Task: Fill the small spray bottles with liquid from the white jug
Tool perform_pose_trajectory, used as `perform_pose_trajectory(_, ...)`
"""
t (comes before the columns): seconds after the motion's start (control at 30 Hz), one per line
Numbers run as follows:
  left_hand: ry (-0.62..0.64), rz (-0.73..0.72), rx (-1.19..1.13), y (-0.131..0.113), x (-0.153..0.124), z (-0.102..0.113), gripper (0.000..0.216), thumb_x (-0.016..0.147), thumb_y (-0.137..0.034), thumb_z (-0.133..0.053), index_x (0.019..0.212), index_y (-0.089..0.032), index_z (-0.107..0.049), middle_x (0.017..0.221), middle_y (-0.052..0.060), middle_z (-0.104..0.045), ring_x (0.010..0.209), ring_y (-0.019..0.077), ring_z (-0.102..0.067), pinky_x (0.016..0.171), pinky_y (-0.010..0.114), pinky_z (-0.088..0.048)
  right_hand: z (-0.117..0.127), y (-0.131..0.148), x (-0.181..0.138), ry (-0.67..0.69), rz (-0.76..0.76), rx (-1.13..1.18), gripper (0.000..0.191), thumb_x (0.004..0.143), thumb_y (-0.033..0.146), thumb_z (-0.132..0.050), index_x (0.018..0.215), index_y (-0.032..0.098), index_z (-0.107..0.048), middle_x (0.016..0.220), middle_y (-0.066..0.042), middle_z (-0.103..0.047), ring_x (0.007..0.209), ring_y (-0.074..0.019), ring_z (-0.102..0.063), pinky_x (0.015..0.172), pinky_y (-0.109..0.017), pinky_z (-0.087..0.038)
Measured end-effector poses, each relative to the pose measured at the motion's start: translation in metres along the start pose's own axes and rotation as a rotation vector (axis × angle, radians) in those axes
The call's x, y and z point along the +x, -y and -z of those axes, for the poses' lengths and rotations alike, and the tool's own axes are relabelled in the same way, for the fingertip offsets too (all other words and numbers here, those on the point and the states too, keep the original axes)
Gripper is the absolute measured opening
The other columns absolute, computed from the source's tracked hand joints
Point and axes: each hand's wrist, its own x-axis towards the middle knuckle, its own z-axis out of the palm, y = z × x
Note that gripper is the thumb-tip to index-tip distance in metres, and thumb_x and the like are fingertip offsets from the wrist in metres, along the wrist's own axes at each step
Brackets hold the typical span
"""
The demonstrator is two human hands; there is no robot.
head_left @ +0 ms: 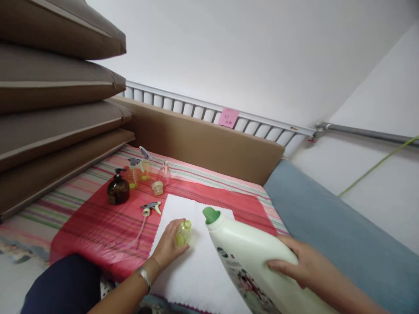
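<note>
My left hand (170, 242) is wrapped round a small yellow-green bottle (184, 233) whose neck has no spray head on it. It stands over a white cloth (203, 266) with a scalloped edge. My right hand (299, 264) grips a large pale green jug (252, 253) by its handle. The jug is tilted, its green pouring spout (211, 215) pointing toward the small bottle, with a gap between them. No liquid stream shows. Left of the cloth lies a grey and pale green trigger spray head (151, 208) with a clear dip tube.
A dark brown pump bottle (118, 189), two spray bottles (132, 174) (145, 168), a clear round bottle (164, 173) and a small yellowish jar (157, 188) stand on red plastic sheeting (98, 222). Stacked brown cushions (62, 83) rise at left; a brown board (196, 141) borders the back.
</note>
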Motion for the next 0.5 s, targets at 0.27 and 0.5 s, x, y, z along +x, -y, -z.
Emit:
perform_pose_trajectory(0.27,0.015,-0.04,0.004,0.001,-0.001,0.0,0.071,0.062,-0.016,-0.069,0.129,-0.022,-0.044,0.125,0.01,-0.055,0.12,0.0279,-0.048,0.105,0.047,-0.037,-0.004,0.008,0.01,0.048,0.094,-0.263,0.025,0.064,0.044,-0.071,0.08,0.026,-0.07,0.083,-0.003,-0.073,0.077,-0.027,-0.064,0.069,-0.031,-0.044)
perform_pose_trajectory(0.5,0.06,0.004,0.011,0.0,-0.002,-0.002,0.073,0.062,-0.016,-0.068,0.13,-0.024,-0.043,0.127,0.01,-0.052,0.122,0.0291,-0.045,0.105,0.048,-0.036,-0.006,0.015,0.02,0.07,0.097,-0.33,0.024,0.069,0.043,-0.068,0.089,0.028,-0.07,0.092,0.0,-0.074,0.085,-0.026,-0.065,0.071,-0.029,-0.043)
